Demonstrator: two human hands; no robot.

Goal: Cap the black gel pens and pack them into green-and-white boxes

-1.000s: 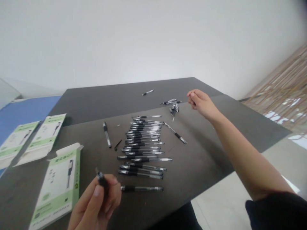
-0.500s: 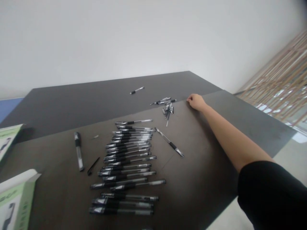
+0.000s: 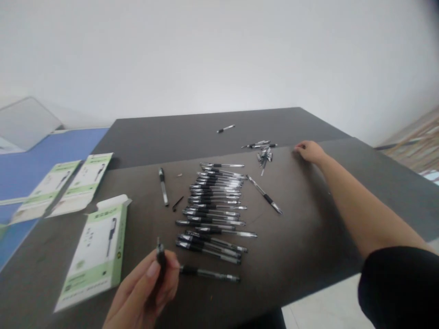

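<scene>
My left hand (image 3: 146, 292) is at the bottom edge, its fingers closed round a short black pen part (image 3: 160, 256) held upright. My right hand (image 3: 308, 151) is stretched far out and rests on the dark table (image 3: 308, 228) near its far right, fingers curled down; I cannot make out anything in it. A row of several black-and-clear pens (image 3: 214, 210) lies side by side in the middle. A small heap of pen parts (image 3: 264, 156) lies just left of my right hand. One pen (image 3: 265, 195) lies slanted to the right of the row.
An open green-and-white box (image 3: 98, 251) lies at the near left, with two flat boxes (image 3: 68, 185) behind it near a blue surface (image 3: 30, 160). A single pen (image 3: 163, 186) and a black clip (image 3: 177, 203) lie left of the row. Another pen (image 3: 225, 129) lies far back.
My right hand came down from the air onto the table by the heap. The view swung right and back, so my left hand with the pen part left the picture, then returned.
</scene>
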